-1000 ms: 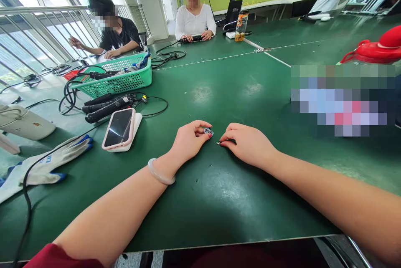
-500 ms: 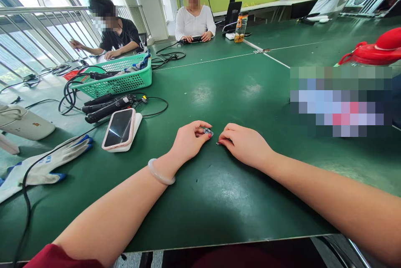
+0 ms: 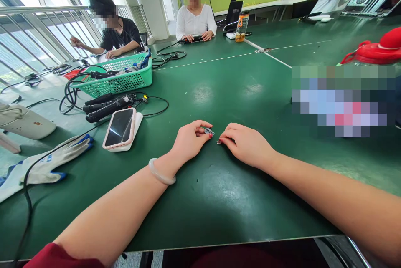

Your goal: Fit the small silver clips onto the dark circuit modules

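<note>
My left hand [image 3: 192, 137] pinches a small flat piece [image 3: 209, 131], grey and dark with a patterned face like a tiny circuit board. It juts out between thumb and fingers. Just to the right, my right hand [image 3: 246, 142] is closed in a pinch on a tiny shiny bit [image 3: 219, 142], too small to name. A narrow gap separates the fingertips of the two hands. Both hands rest low over the green table [image 3: 232, 201]. A pale bangle [image 3: 161, 172] circles my left wrist.
Left of my hands lie a phone [image 3: 120, 129], black handheld tools [image 3: 109, 107] with cords, and a white-blue glove [image 3: 46, 163]. Behind them stands a green basket [image 3: 125, 82]. A red-topped object [image 3: 372, 49] is at right. Several people sit or stand around the table.
The tiny bit in my right fingers shows slightly more than before. Both hands stay in nearly the same place; the view has shifted very slightly.
</note>
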### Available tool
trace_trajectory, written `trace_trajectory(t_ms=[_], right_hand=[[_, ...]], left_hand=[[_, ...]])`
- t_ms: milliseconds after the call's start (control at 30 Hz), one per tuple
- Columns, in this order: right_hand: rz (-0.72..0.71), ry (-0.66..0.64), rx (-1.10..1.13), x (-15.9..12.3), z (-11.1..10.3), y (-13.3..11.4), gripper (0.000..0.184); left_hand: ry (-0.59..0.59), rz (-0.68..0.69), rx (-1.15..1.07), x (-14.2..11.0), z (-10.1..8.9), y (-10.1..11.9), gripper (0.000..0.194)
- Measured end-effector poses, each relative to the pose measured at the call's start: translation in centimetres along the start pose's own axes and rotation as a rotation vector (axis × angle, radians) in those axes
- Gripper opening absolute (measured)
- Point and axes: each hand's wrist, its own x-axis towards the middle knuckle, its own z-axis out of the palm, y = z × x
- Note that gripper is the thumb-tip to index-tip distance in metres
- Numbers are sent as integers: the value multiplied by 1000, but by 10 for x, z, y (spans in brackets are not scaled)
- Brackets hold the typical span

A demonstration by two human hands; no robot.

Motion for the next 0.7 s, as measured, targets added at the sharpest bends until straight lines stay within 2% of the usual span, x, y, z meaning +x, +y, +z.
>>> trace_trajectory(t_ms=[100,300,700], right_hand=[[5,-5,4,0,0,-1,19],[-6,4,-16,3,3,-1,18],[-154,22,-219,6,9,5,24]], left_hand=[[-6,-2,-12,1,-1,0,24],[-11,1,-15,1,0,0,25],[4,-1,-13,0,-1,1,24]])
